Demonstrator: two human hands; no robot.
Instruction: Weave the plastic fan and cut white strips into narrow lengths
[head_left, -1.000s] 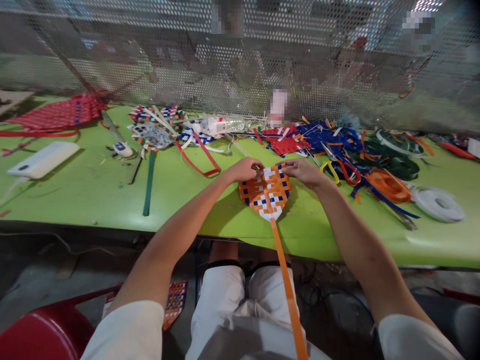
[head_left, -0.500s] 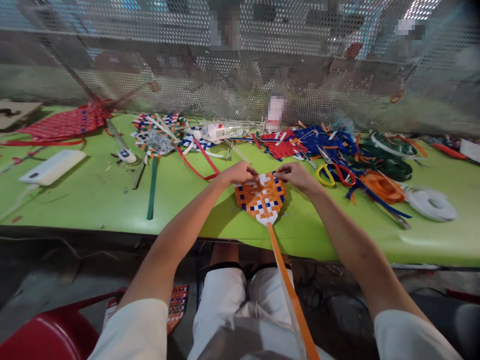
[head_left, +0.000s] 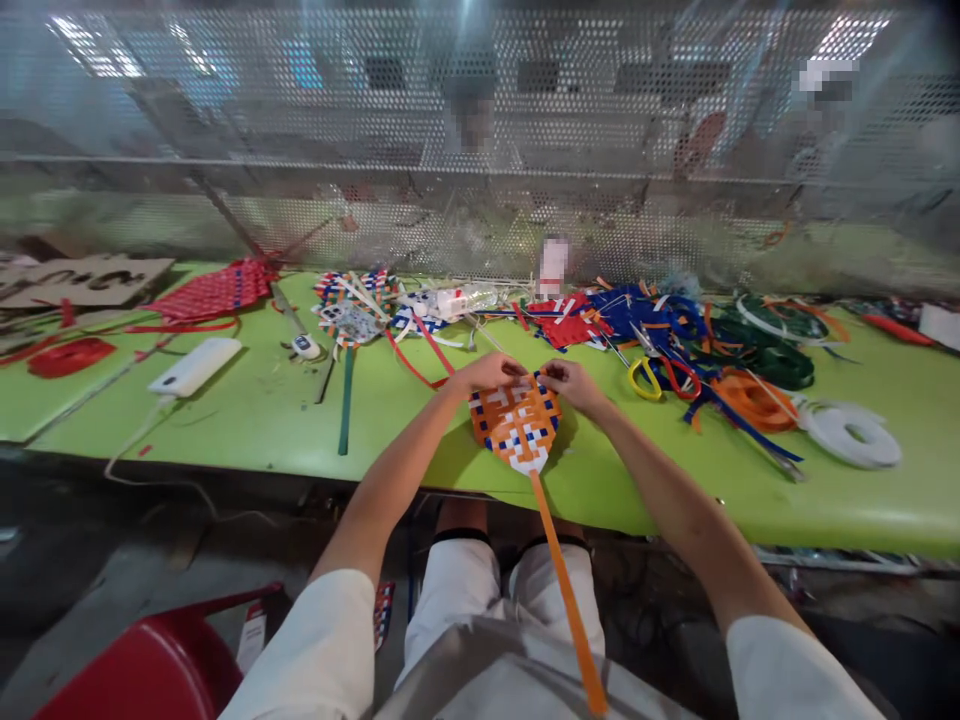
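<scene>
Between my hands is a woven piece (head_left: 517,425) of orange, white and blue flat strips, rounded and narrowing to a white tip near the table's front edge. A long orange strip (head_left: 561,575) runs from that tip down over my lap. My left hand (head_left: 495,371) has its fingers closed on the upper left edge of the weave. On the upper right edge, my right hand (head_left: 568,382) pinches with thumb and fingers. The fingertips partly cover the top edge, so the strip ends there are hidden.
Scissors with yellow and red handles (head_left: 664,378) lie to the right, beside orange (head_left: 754,400) and white (head_left: 851,435) strip coils. A white power bank (head_left: 195,367) with a cable sits left. A perforated metal screen (head_left: 480,220) stands behind the green table (head_left: 420,440). A red stool (head_left: 150,670) is lower left.
The camera view has tilted up and turned slightly left, so the table sits lower in the picture. Both hands stay on the woven piece's top edge, the right one a little nearer the left.
</scene>
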